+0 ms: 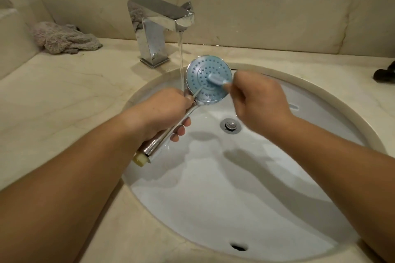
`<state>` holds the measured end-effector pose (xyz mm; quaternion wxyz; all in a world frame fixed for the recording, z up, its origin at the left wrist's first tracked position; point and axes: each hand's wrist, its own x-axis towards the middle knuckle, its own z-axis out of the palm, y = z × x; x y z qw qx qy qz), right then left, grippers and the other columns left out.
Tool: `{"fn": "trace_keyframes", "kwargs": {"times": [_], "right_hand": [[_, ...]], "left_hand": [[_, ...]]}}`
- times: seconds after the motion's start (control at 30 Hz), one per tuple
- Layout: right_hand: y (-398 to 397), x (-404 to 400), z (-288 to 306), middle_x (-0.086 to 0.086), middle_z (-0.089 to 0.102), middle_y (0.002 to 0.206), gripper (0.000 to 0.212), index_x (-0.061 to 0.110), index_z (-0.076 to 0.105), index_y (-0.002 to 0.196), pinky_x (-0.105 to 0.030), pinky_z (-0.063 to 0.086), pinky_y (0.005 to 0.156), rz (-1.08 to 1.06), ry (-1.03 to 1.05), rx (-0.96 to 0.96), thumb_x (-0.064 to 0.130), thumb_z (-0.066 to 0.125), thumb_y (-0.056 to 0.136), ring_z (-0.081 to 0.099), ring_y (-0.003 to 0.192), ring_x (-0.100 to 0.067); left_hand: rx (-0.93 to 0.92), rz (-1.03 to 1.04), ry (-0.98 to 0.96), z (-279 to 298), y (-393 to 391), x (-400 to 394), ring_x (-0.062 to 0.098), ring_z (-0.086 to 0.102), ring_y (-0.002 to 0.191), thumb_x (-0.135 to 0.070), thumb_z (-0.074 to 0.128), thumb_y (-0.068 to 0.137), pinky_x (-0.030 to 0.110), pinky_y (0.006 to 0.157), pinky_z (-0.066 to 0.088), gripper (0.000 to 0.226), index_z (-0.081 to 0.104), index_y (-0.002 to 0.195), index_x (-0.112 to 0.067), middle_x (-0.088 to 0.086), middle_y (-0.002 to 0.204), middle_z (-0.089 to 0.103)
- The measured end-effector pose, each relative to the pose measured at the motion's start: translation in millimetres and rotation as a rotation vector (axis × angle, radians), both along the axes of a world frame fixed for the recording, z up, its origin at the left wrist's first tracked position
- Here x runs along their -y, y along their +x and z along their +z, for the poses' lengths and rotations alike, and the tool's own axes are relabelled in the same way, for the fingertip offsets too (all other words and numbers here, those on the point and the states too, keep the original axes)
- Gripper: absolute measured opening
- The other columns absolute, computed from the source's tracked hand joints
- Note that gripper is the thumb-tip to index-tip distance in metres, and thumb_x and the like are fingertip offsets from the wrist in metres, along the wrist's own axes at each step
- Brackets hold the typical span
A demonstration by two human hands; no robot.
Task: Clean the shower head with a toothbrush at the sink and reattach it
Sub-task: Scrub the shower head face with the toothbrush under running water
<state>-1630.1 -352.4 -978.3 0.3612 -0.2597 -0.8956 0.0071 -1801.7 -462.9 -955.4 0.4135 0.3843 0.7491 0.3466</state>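
You're mid-scrub: left hand (165,111) grips the shower head (208,80) by its handle, right hand (259,105) pinches the toothbrush (215,80) against its face; next, rinse under the tap (162,19).

You're in a home bathroom: a white oval sink (320,209) set in a marble counter (53,96), a chrome tap (158,27) running, a crumpled cloth (64,38) beside the wall.

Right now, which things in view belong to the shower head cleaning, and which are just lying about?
In use:
shower head, gripped by left hand
toothbrush, held by right hand
faucet, running
sink

Lying about:
crumpled cloth on the countertop
dark object, cut off at the right edge
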Motion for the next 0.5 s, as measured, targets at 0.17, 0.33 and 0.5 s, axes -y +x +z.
{"fn": "trace_keyframes", "kwargs": {"times": [0.17, 0.33, 0.5], "right_hand": [[1.8, 0.9, -3.7, -0.003, 0.049, 0.068, 0.018, 0.010, 0.051, 0.077, -0.034, 0.038, 0.045, 0.031, 0.038, -0.011, 0.019, 0.055, 0.092, 0.044, 0.053, -0.030], [5.2, 0.0, -5.3, -0.001, 0.045, 0.066, 0.020, 0.011, 0.049, 0.075, -0.032, 0.036, 0.045, 0.052, 0.059, 0.006, 0.019, 0.055, 0.092, 0.043, 0.053, -0.030], [3.8, 4.1, -5.7, -0.004, 0.049, 0.068, 0.019, 0.013, 0.048, 0.076, -0.034, 0.040, 0.045, 0.045, 0.053, 0.036, 0.022, 0.052, 0.092, 0.045, 0.053, -0.031]], "left_hand": [[0.062, 0.039, 0.036, 3.7, -0.8, 0.4, 0.017, 0.052, 0.044, -0.025, 0.043, 0.110, 0.029, 0.043, 0.045, 0.025, 0.059, 0.098, -0.010, 0.008, 0.065, 0.060], [0.064, 0.026, 0.034, 2.7, -0.8, 2.0, 0.016, 0.053, 0.045, -0.025, 0.042, 0.110, 0.029, 0.043, 0.046, 0.026, 0.059, 0.097, -0.011, 0.008, 0.066, 0.060], [0.130, 0.025, 0.029, -2.2, -3.9, 2.6, 0.019, 0.055, 0.047, -0.025, 0.043, 0.110, 0.031, 0.046, 0.048, 0.024, 0.058, 0.099, -0.010, 0.010, 0.069, 0.061]]}}
